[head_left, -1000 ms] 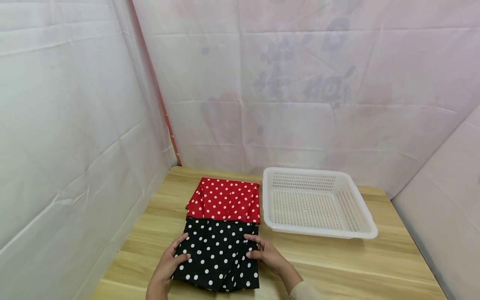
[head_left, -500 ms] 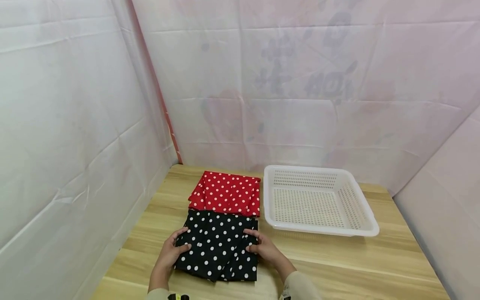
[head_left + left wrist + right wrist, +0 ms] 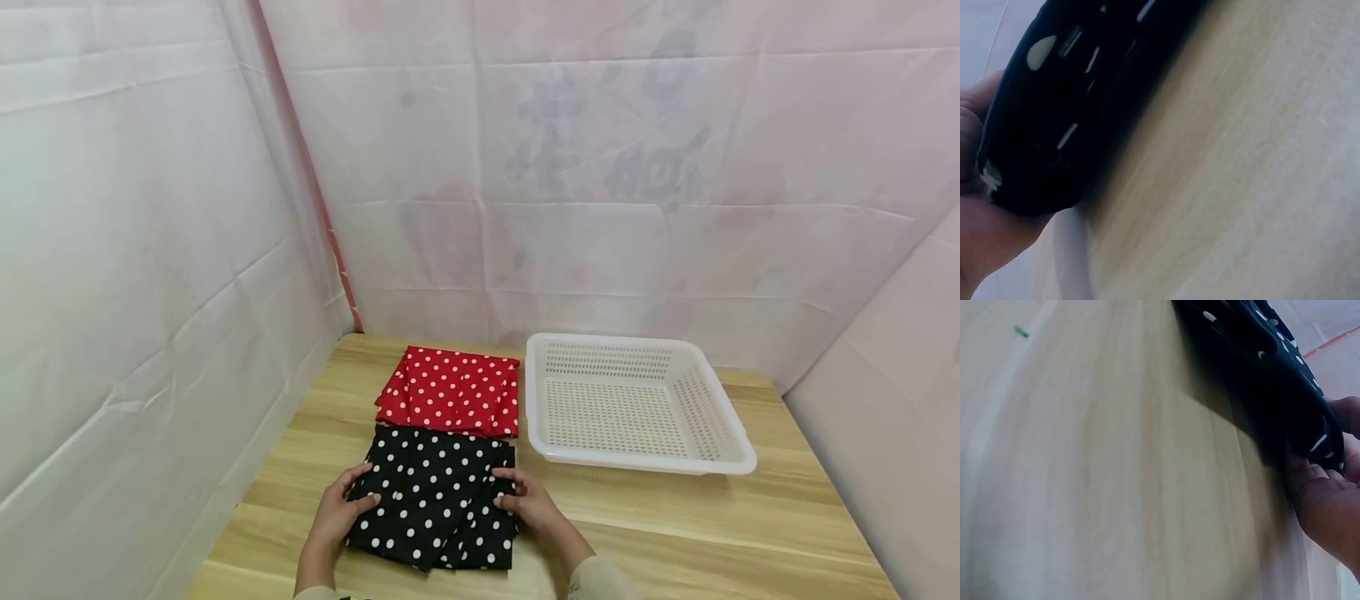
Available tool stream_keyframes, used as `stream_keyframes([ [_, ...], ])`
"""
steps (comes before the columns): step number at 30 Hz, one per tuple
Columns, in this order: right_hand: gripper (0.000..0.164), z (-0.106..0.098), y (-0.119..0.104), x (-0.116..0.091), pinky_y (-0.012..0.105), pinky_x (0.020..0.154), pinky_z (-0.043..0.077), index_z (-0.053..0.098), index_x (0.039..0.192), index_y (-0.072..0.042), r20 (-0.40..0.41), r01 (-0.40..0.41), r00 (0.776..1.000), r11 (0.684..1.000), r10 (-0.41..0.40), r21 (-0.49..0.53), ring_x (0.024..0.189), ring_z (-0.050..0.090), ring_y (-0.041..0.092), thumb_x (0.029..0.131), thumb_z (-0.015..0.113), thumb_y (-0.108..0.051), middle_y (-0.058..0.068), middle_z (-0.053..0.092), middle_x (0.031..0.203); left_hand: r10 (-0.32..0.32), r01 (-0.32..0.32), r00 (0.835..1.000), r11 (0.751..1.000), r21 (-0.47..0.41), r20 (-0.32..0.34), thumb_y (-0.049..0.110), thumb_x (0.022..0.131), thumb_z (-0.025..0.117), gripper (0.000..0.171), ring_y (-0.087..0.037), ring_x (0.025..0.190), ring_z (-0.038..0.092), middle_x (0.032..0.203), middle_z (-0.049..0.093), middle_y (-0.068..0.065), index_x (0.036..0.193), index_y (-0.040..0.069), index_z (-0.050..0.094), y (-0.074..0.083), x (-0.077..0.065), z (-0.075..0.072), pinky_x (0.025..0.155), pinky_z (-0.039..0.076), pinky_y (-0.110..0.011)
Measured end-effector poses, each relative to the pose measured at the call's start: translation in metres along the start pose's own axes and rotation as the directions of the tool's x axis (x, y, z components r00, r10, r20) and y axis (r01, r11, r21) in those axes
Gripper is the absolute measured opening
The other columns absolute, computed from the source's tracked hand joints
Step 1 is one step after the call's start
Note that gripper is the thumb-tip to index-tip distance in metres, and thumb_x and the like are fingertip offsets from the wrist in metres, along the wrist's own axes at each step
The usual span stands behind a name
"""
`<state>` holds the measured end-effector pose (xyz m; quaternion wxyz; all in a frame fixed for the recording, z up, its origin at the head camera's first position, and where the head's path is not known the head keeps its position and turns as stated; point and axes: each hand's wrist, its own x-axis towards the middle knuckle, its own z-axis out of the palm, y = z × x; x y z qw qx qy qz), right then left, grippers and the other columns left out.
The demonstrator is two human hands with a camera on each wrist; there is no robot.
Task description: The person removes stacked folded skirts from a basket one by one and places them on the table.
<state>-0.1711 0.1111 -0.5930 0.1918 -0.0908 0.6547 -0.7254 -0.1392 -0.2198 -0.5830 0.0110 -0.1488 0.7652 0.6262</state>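
Observation:
A folded black cloth with white polka dots [image 3: 431,492] lies near the front of the table. My left hand [image 3: 335,508] grips its left edge, thumb on top. At the right edge my right hand [image 3: 531,500] holds it the same way. In the right wrist view, fingers [image 3: 1313,478] reach under the cloth's layered edge. The left wrist view has the black cloth's side [image 3: 1054,125] in the hand, close above the wood. Behind it, against its far edge, lies a folded red cloth with white dots [image 3: 453,392].
A white plastic basket with a perforated bottom [image 3: 551,457] stands to the right of the cloths. Wood-grain table [image 3: 675,533] extends in front of it. Pale sheets [image 3: 420,250] hang around the back and sides. A small green scrap [image 3: 1021,330] lies on the wood.
Both hands have shifted the black cloth slightly away from the person, and the red cloth has slid back a little with it. The basket stays put; the head view has tilted slightly.

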Motion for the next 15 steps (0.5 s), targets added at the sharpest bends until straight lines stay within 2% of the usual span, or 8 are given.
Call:
stream_keyframes([
  [4, 0.048, -0.007, 0.000, -0.010, 0.027, 0.063, 0.050, 0.041, 0.124, 0.019, -0.007, 0.018, 1.000, 1.000, -0.018, -0.011, 0.074, 0.059, 0.017, 0.080, 0.058, 0.012, 0.019, 0.060, 0.089, -0.007, 0.007, 1.000, 1.000, -0.021, -0.024, 0.004, 0.073, 0.076, 0.057, -0.029, 0.101, 0.056, 0.119, 0.053, -0.021, 0.126, 0.002, 0.056, -0.002, -0.006, -0.006, 0.075, 0.050, -0.033],
  [6, 0.048, -0.013, -0.003, -0.016, 0.029, 0.065, 0.052, 0.038, 0.125, 0.020, 0.005, 0.018, 1.000, 1.000, -0.018, -0.004, 0.079, 0.060, 0.018, 0.082, 0.057, 0.011, 0.023, 0.060, 0.096, -0.008, 0.006, 1.000, 0.999, -0.047, -0.028, 0.004, 0.074, 0.076, 0.056, -0.028, 0.099, 0.057, 0.116, 0.054, -0.020, 0.126, 0.001, 0.055, -0.002, -0.009, -0.010, 0.072, 0.050, -0.031],
  [9, 0.051, -0.024, -0.010, -0.025, 0.035, 0.071, 0.053, 0.035, 0.129, 0.020, 0.015, 0.009, 1.000, 1.000, -0.009, 0.004, 0.088, 0.061, 0.025, 0.084, 0.057, 0.007, 0.028, 0.057, 0.107, 0.002, -0.005, 1.000, 0.994, -0.106, -0.024, 0.003, 0.077, 0.073, 0.057, -0.030, 0.107, 0.053, 0.120, 0.051, -0.021, 0.129, 0.000, 0.051, -0.001, -0.012, -0.019, 0.076, 0.050, -0.027],
  [12, 0.055, -0.038, -0.018, -0.033, 0.043, 0.079, 0.051, 0.032, 0.132, 0.018, 0.024, 0.014, 1.000, 1.000, -0.013, -0.018, 0.098, 0.059, 0.035, 0.086, 0.058, 0.002, 0.033, 0.051, 0.117, 0.024, -0.026, 1.000, 0.991, -0.129, -0.014, 0.004, 0.080, 0.070, 0.057, -0.030, 0.112, 0.049, 0.125, 0.048, -0.020, 0.132, 0.001, 0.047, 0.004, -0.015, -0.028, 0.081, 0.047, -0.024],
  [15, 0.056, -0.052, -0.026, -0.041, 0.046, 0.081, 0.049, 0.032, 0.133, 0.016, 0.015, 0.024, 1.000, 0.998, -0.023, -0.064, 0.101, 0.056, 0.041, 0.087, 0.058, -0.001, 0.035, 0.048, 0.121, 0.075, -0.076, 0.997, 0.991, -0.106, -0.011, 0.006, 0.082, 0.070, 0.056, -0.027, 0.110, 0.051, 0.126, 0.049, -0.021, 0.133, 0.001, 0.047, 0.011, -0.017, -0.032, 0.081, 0.047, -0.024],
])
